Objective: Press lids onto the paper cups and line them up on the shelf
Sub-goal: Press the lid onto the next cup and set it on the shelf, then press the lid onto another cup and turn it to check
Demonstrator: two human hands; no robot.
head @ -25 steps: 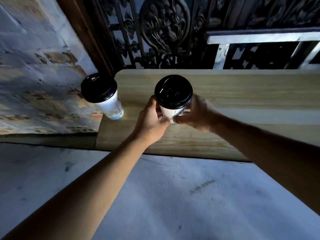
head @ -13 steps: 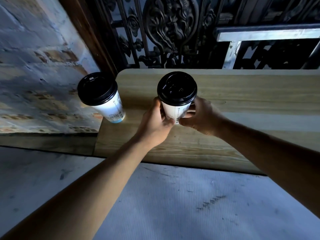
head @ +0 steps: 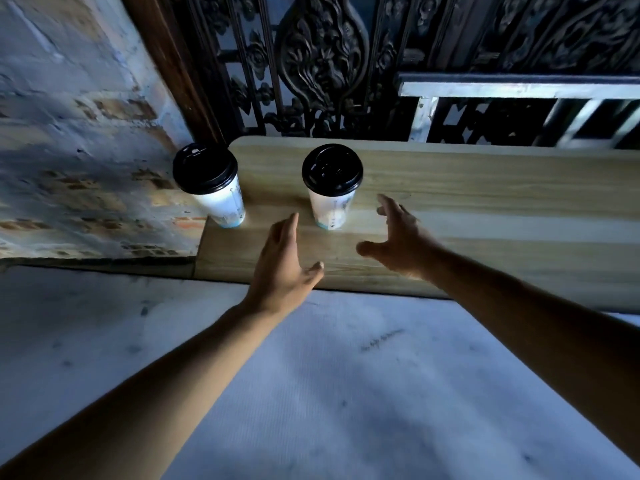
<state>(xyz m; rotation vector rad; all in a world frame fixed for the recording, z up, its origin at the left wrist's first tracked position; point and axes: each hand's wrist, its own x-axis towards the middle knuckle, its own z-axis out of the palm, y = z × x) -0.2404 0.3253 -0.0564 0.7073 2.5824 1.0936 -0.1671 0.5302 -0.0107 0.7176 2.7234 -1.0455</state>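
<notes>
Head view: two white paper cups with black plastic lids stand on the pale wooden shelf (head: 485, 188), one at ten o'clock (head: 221, 199), one at twelve (head: 331, 206). The left hand (head: 282, 258) and right hand (head: 398, 237) are spread wide, holding nothing. The cups look light and squashy; hold the sides softly.

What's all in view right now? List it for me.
cups: 2, white with black lids, upright on the shelf; left cup at the shelf's left end, right cup beside it, apart
shelf: 1, pale wood, across the middle
wall: 1, worn painted brick, left
grille: 1, dark ornate metal, behind the shelf
rail: 1, silvery, upper right
floor: 1, grey, below the shelf
left hand: open, empty, near the right cup
right hand: open, empty, right of that cup
</notes>
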